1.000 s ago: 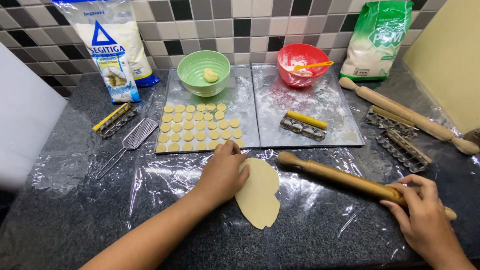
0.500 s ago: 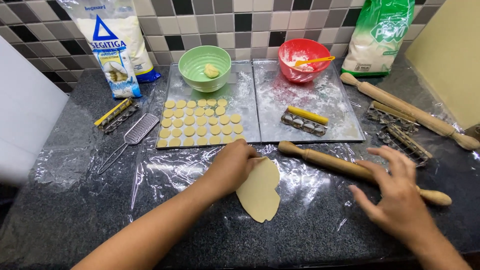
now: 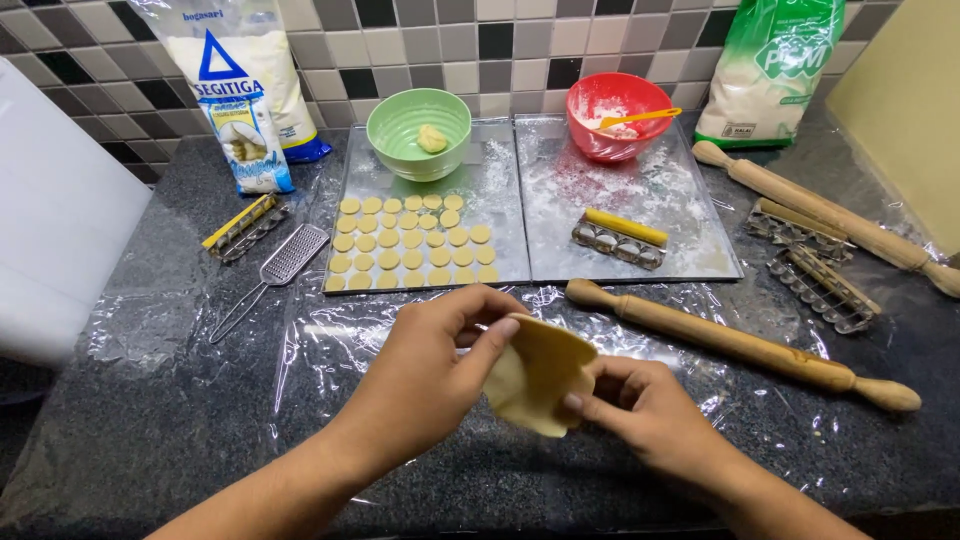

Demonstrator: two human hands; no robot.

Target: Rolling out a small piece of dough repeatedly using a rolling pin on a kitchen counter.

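two rolling pins (image 3: 742,345), two bowls (image 3: 418,132), two trays (image 3: 505,232)

A thin, pale yellow sheet of dough (image 3: 535,375), rolled flat with an uneven edge, is folded and lifted off the plastic-covered counter (image 3: 200,400) near its front edge, pinched from both sides by fingertips.

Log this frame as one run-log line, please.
left hand: holds dough sheet | right hand: holds same sheet | sheet: lifted off plastic wrap | rolling pin: lying beside, untouched
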